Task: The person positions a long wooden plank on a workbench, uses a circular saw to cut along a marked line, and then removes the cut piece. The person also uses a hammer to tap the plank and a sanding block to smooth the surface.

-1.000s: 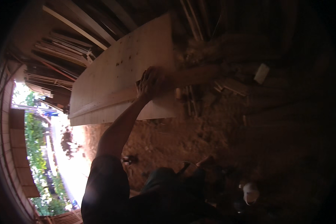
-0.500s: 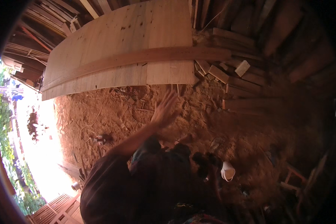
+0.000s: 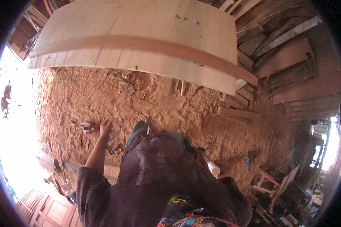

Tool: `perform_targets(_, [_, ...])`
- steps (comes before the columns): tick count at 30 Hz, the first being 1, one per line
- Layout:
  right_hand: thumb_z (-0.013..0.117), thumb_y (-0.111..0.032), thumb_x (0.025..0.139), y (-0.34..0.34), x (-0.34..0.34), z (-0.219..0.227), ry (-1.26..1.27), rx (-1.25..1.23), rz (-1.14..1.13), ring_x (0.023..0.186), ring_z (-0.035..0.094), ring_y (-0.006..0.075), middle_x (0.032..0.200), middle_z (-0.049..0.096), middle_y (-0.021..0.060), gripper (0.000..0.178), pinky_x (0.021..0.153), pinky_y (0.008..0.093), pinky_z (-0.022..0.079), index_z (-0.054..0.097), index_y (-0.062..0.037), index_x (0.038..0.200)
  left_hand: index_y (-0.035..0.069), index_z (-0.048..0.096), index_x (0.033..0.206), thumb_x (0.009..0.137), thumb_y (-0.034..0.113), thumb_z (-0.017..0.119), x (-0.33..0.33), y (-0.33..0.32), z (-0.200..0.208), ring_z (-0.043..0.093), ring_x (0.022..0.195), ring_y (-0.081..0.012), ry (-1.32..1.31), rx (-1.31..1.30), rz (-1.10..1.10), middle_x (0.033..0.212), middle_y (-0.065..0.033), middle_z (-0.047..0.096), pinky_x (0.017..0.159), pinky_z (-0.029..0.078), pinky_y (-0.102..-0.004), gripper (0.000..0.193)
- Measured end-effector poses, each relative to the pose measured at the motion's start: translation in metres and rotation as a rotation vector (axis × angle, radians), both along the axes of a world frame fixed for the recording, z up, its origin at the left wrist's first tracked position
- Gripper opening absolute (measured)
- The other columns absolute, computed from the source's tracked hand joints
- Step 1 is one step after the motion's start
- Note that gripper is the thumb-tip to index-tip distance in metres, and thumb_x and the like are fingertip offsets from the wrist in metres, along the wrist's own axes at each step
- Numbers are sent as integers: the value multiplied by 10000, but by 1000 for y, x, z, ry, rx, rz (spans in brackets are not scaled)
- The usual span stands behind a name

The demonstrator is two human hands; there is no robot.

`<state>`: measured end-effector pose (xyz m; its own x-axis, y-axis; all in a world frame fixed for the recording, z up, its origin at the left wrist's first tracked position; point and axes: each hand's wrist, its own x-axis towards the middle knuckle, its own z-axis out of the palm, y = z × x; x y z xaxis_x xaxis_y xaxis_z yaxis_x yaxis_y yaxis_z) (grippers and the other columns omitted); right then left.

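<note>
Held left hand (image 3: 106,128) loosely open, just beside red power tool (image 3: 88,128) on sawdust (image 3: 161,100); couldn't tell right hand's state.

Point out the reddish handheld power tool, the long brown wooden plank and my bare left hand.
Power tool (image 3: 88,128): head view, its body.
Plank (image 3: 140,42): head view, upper face near mid-length.
Left hand (image 3: 106,128): head view, mid-hand.

Woodworking workshop. Floor (image 3: 231,138) thick with shavings (image 3: 166,100), scattered with offcuts (image 3: 235,113). Wide panel (image 3: 140,19) bearing long plank (image 3: 147,45). Timber (image 3: 291,73) stacked at right. Red power tool (image 3: 88,128) on floor. Slatted, panelled joinery (image 3: 57,210) lower left. Bright daylight (image 3: 17,109) at left.
</note>
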<state>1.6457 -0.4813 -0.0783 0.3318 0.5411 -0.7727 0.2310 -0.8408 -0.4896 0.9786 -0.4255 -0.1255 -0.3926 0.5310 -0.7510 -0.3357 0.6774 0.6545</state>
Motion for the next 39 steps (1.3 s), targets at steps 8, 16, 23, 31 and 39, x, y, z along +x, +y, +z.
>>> perform_targets(8, [670, -355, 920, 162, -135, -25, 158, 95, 154, 703, 589, 207, 779, 620, 46, 263, 641, 381, 480, 672, -93, 889, 91, 626, 1193, 974, 318, 664, -43, -88, 30, 666, 838, -166, -60, 53, 533, 1022, -35, 682, 634, 510, -315, 318])
perform_targets(16, [793, -227, 843, 286, -314, -11, 191, 24, 383, 588, 584, 173, 668, 580, 31, 237, 527, 346, 485, 625, -65, 800, 54, 644, 1148, 968, 282, 670, 42, -173, -1, 666, 826, -190, -242, -32, 642, 973, -46, 687, 664, 541, -318, 291])
perform_targets(23, [829, -301, 817, 327, -423, -53, 121, 66, 630, 618, 593, 140, 716, 645, 40, 317, 571, 323, 491, 654, -36, 815, 14, 619, 1288, 989, 239, 660, -86, -49, 77, 648, 970, -142, 266, 71, 516, 1094, -71, 692, 784, 530, -290, 376])
perform_targets(31, [724, -532, 793, 319, -461, 21, -192, 90, 890, 1183, 569, 363, 1251, 583, 273, 785, 1025, 434, 449, 559, 98, 1232, 23, 547, 1375, 1023, 176, 602, -214, 241, 208, 626, 1127, -189, 531, 729, -75, 1263, -108, 648, 899, 509, -322, 388])
perform_targets(39, [774, -508, 728, 189, -468, -10, -265, 13, 324, 1103, 625, 455, 1172, 663, 271, 694, 932, 507, 507, 645, -12, 1197, 40, 531, 1377, 1028, 194, 598, 9, 523, 375, 593, 1228, -288, 712, 1558, -962, 1330, -153, 612, 952, 495, -403, 387])
